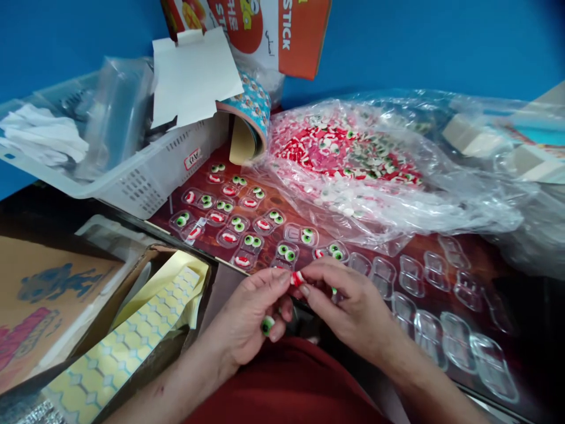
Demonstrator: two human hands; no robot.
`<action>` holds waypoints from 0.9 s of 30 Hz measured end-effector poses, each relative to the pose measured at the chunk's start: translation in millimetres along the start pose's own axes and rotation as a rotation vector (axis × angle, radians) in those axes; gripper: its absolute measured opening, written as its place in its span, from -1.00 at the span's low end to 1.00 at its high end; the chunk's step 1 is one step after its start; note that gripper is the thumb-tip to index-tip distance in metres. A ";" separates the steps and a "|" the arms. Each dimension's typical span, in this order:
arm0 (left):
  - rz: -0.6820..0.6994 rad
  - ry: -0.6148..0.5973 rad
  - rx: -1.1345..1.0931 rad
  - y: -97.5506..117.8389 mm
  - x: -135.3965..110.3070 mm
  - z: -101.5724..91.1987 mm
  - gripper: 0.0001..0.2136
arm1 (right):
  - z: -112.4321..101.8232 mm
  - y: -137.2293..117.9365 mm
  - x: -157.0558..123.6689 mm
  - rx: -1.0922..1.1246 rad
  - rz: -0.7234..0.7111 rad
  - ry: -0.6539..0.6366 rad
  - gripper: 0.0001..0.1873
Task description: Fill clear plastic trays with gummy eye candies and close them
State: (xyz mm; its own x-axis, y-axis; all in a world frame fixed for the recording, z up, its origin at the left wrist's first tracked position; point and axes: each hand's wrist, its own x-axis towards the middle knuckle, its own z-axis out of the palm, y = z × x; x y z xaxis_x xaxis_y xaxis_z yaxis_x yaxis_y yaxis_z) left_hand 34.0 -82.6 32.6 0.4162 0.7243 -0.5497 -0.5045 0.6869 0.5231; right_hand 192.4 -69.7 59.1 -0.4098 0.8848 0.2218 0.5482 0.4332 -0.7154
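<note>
Between my two hands, near the table's front edge, is a small red-and-white mouth-shaped piece (296,278). My left hand (251,312) pinches it with thumb and finger, while a green eye piece (267,325) sits among its curled lower fingers. From the other side my right hand (348,300) grips the same mouth piece in a pinch. Another green spot shows beneath the right fingers, mostly hidden. Just beyond lie clear plastic blister shells (242,259), several holding a pair of green eyes and a red-and-white mouth. To the right, more clear shells (428,335) lie in rows with nothing in them.
A large clear bag (450,206) of red, white and green pieces spreads across the back. At left stands a white plastic basket (154,171) with a cloth and clear packaging. A cardboard box (57,294) and a yellow sticker strip (128,335) are at lower left.
</note>
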 end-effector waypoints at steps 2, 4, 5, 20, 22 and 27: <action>0.045 0.011 0.062 0.6 -0.6 -1.0 -0.79 | 3.3 1.2 0.4 -0.019 -0.040 0.020 -0.86; 0.071 0.030 0.080 0.7 -1.0 -2.3 -0.78 | 8.5 0.1 -1.1 -0.094 -0.115 0.051 -0.84; 0.076 0.033 0.082 0.7 -1.2 -3.0 -0.78 | 10.9 -1.0 -2.2 -0.147 -0.147 0.072 -0.84; 0.101 0.203 0.155 3.8 -3.2 -5.1 -0.69 | 29.7 44.1 79.1 -0.718 0.448 -0.092 -0.73; 0.105 0.200 0.155 4.9 -4.4 -6.4 -0.72 | 30.4 42.5 87.3 -0.733 0.469 -0.109 -0.73; 0.076 0.192 0.152 2.9 -4.7 -8.1 -0.73 | -12.1 20.5 59.5 -0.566 0.322 0.003 -0.63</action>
State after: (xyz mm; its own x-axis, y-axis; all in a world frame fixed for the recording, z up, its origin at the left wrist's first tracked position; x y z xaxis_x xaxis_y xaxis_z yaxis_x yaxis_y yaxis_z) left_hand 24.4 -84.5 31.4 0.2230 0.7599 -0.6106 -0.4034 0.6422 0.6519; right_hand 188.1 -6.1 65.6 -0.1595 0.9855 0.0572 0.9429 0.1692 -0.2867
